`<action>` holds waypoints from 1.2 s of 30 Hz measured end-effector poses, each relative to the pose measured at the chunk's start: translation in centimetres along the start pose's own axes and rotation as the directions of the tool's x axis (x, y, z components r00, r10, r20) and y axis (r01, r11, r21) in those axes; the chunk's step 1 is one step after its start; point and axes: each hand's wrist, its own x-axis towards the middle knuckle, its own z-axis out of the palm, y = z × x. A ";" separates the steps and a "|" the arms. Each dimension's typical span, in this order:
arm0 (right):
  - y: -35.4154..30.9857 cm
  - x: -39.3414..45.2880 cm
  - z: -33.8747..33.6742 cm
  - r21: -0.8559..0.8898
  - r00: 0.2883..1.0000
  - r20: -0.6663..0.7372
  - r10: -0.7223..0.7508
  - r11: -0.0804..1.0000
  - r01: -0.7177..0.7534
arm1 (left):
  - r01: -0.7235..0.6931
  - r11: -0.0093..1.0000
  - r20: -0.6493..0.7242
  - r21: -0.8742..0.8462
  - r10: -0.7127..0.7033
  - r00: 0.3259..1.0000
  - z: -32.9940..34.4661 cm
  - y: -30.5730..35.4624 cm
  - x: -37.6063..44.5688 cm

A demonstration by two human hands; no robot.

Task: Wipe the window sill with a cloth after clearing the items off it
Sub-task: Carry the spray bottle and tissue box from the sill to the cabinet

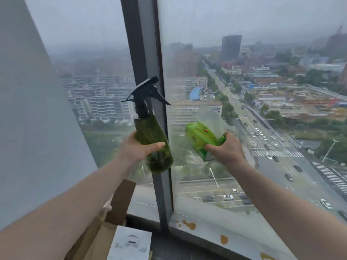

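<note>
My left hand (137,148) grips a green see-through spray bottle (150,136) with a black trigger head, held up in front of the window frame. My right hand (226,149) holds a green plastic packet (201,137), also raised before the glass. Below them the grey window sill (216,230) runs along the right pane and carries brown stains (189,224). No cloth is in view.
A dark vertical window frame (148,72) splits the glass. Brown cardboard (116,205) leans at the lower left. A white box (131,243) with dark marks lies at the bottom centre. A pale wall or blind fills the left side.
</note>
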 end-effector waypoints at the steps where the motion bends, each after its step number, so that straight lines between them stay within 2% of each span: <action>1: -1.4 -0.7 -0.4 0.040 0.999 0.027 -0.040 0.998 0.039 | -0.013 1.000 -0.045 0.012 0.013 0.999 -1.2 1.1 -2.0; 5: -5.6 -4.8 -1.7 0.168 0.976 0.143 -0.164 0.976 0.139 | -0.041 0.998 -0.240 0.047 0.051 0.969 -5.2 4.3 -10.0; 12: -10.7 -13.4 -2.1 0.341 0.878 0.326 -0.351 0.910 0.237 | 0.070 0.995 -0.451 0.072 -0.030 0.892 -10.0 5.0 -23.5; 15: -13.4 -17.6 -2.2 0.391 0.799 0.412 -0.438 0.877 0.280 | 0.100 0.993 -0.538 0.066 -0.049 0.841 -12.0 5.0 -29.2; 20: -18.1 -25.1 -2.4 0.474 0.679 0.488 -0.549 0.819 0.322 | 0.149 0.987 -0.690 0.062 -0.065 0.721 -16.8 5.0 -39.0; 23: -20.6 -30.0 -1.5 0.517 0.609 0.525 -0.595 0.791 0.326 | 0.159 0.987 -0.733 0.034 -0.084 0.675 -19.0 4.8 -44.5; 27: -24.4 -40.3 0.4 0.569 0.491 0.572 -0.657 0.749 0.340 | 0.162 0.987 -0.816 0.015 -0.081 0.573 -22.2 4.8 -54.0; 36: -30.9 -67.8 1.9 0.674 0.258 0.627 -0.735 0.678 0.293 | 0.309 0.950 -0.933 0.048 -0.068 0.353 -31.6 3.8 -78.4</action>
